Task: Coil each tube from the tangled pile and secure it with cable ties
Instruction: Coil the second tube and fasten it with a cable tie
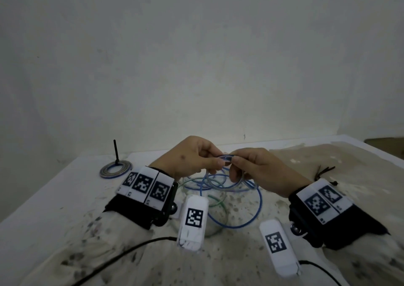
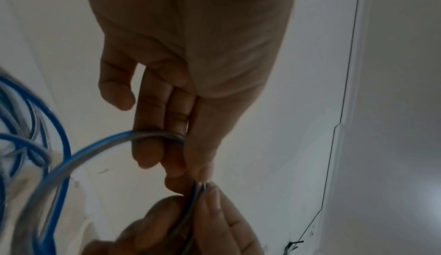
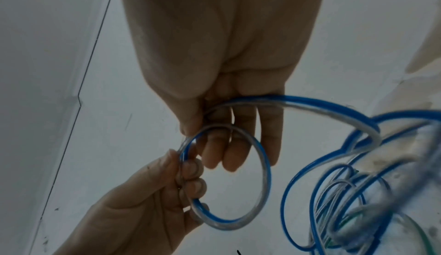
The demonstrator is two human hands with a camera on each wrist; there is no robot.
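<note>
A blue-and-clear tube is held up over the table, its end turned into a small loop [image 3: 266, 174]. My left hand [image 1: 215, 160] pinches the loop's rim between thumb and fingertips [image 3: 190, 168]. My right hand [image 1: 235, 162] grips the same tube just beside it, fingers curled round the strand [image 3: 298, 104] that runs on to the tangled pile [image 1: 260, 200]. That pile of blue, clear and green tubes lies on the cloth below both hands. In the left wrist view the tube [image 2: 95, 151] passes under my left fingers [image 2: 148, 146].
One finished coil [image 1: 115, 170] lies at the far left of the white table [image 1: 65, 187], with a black tie [image 1: 115, 152] standing up from it. Loose black cable ties [image 1: 325, 170] lie on the stained cloth at the right. A wall rises close behind.
</note>
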